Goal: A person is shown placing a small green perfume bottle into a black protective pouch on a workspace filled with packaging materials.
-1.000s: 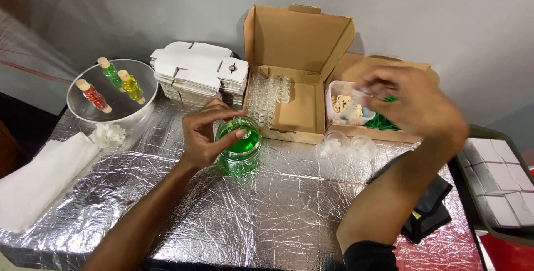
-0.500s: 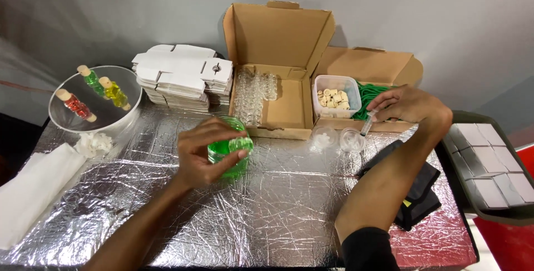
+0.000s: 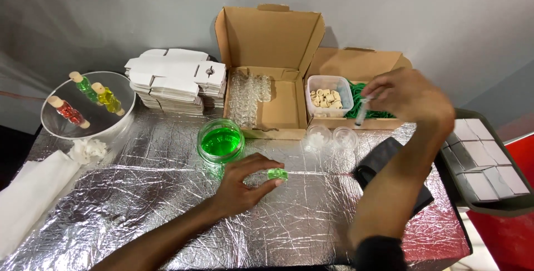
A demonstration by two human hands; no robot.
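Note:
My left hand [image 3: 240, 187] rests on the foil-covered table [image 3: 139, 210] and pinches a small vial of green liquid [image 3: 277, 174] that lies on its side. Just behind it stands a clear round jar of green liquid [image 3: 221, 141], which the hand does not touch. My right hand [image 3: 409, 95] is raised over the right cardboard box [image 3: 356, 62]. It holds a thin clear tube [image 3: 361, 112] that hangs downward from the fingers.
An open cardboard box [image 3: 270, 37] holds several empty glass vials [image 3: 247, 93]. Nearby are a tub of corks [image 3: 328, 97], two small clear cups [image 3: 331, 137], flat white cartons [image 3: 175, 79], a glass bowl [image 3: 105, 121] with three corked colour-filled vials, a black pouch [image 3: 384, 159], and a grey tray [image 3: 484, 165] of white boxes.
My left hand left the green jar and came down to the table with a small green vial. My right hand rose from the cups, holding the thin clear tube.

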